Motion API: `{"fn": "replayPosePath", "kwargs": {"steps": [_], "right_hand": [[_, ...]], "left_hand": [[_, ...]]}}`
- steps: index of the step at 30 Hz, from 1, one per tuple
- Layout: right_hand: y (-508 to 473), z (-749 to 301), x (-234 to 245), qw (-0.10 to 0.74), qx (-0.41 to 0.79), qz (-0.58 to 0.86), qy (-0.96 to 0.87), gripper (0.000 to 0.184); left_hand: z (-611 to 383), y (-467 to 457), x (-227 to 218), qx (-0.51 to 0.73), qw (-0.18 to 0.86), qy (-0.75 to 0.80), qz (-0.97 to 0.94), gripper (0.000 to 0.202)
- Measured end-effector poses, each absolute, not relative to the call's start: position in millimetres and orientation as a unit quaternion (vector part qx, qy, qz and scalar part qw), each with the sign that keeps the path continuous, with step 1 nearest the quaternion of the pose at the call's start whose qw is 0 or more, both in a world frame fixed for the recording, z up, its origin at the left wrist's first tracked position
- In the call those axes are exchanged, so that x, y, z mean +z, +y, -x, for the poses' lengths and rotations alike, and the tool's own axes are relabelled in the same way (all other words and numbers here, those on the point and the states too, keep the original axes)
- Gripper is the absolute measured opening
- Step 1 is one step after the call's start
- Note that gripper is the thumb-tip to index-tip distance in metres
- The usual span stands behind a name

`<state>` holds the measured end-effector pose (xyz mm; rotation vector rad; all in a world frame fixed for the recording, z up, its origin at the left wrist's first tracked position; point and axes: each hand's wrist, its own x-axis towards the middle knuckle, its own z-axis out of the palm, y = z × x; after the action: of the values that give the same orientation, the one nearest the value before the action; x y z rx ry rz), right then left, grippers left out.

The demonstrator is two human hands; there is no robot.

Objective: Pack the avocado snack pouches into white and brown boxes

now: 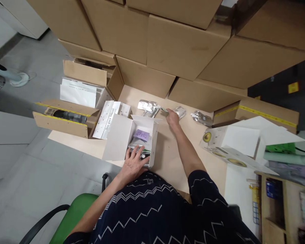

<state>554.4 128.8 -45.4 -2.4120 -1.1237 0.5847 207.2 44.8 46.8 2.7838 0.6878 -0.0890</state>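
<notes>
One open white box (120, 135) at the table's (170, 156) near edge is seemingly steadied by the spread left hand (134, 164), rested on its contents (142, 135); among silver pouches (147, 105), placed within reach, the right hand (173, 118) is half-curled, its hold unclear.

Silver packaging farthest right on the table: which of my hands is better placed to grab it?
Probably your right hand: it is nearer the silver packaging, though it may already hold something. Your left hand is farther away, at the open white box.
</notes>
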Motion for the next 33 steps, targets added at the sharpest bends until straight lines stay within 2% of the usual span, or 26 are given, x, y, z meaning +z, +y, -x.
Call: {"fn": "replayPosePath", "kwargs": {"steps": [3, 6, 7, 9, 12, 16, 19, 21, 23, 25, 29, 33], "right_hand": [[75.6, -550.5, -26.9, 0.363, 0.216, 0.851, -0.312, 0.041], [23.2, -537.3, 12.3, 0.592, 0.264, 0.711, -0.273, 0.044], [8.6, -531.2, 29.9, 0.645, 0.276, 0.659, -0.271, 0.045], [-12.7, -516.9, 67.5, 0.684, 0.282, 0.61, -0.283, 0.049], [-20.7, -487.4, 114.7, 0.692, 0.265, 0.595, -0.309, 0.045], [4.8, -433.5, 133.4, 0.685, 0.285, 0.565, -0.362, 0.036], [31.8, -399.1, 120.0, 0.635, 0.332, 0.561, -0.414, 0.03], [46.0, -386.8, 108.2, 0.571, 0.335, 0.592, -0.459, 0.022], [55.9, -382.6, 99.4, 0.468, 0.314, 0.655, -0.503, 0.013], [62.0, -382.7, 95.7, 0.326, 0.285, 0.713, -0.551, 0.009], [68.3, -383.2, 99.0, 0.064, 0.216, 0.731, -0.644, 0.029], [73.9, -380.2, 104.3, -0.077, 0.205, 0.709, -0.67, 0.04]], "left_hand": [[-209.1, 44.0, 43.8, -0.022, 0.138, 0.213, -0.967, 0.041], [-211.0, 43.2, 40.2, -0.008, 0.143, 0.186, -0.972, 0.024], [-211.8, 42.9, 39.5, -0.004, 0.143, 0.179, -0.973, 0.022], [-213.9, 41.7, 38.8, -0.002, 0.14, 0.172, -0.975, 0.021], [-219.6, 38.2, 38.1, -0.007, 0.13, 0.168, -0.977, 0.02], [-229.6, 32.3, 37.2, -0.004, 0.119, 0.165, -0.979, 0.012], [-232.7, 27.7, 38.1, 0.007, 0.107, 0.16, -0.981, 0.013], [-231.5, 24.4, 38.5, 0.012, 0.104, 0.159, -0.982, 0.014], [-228.9, 21.4, 37.6, 0.013, 0.103, 0.16, -0.982, 0.014], [-226.3, 19.0, 35.3, 0.013, 0.097, 0.158, -0.982, 0.016], [-224.8, 16.0, 30.2, 0.015, 0.079, 0.154, -0.985, 0.018], [-225.9, 14.7, 26.6, 0.011, 0.082, 0.144, -0.986, 0.018]]}}
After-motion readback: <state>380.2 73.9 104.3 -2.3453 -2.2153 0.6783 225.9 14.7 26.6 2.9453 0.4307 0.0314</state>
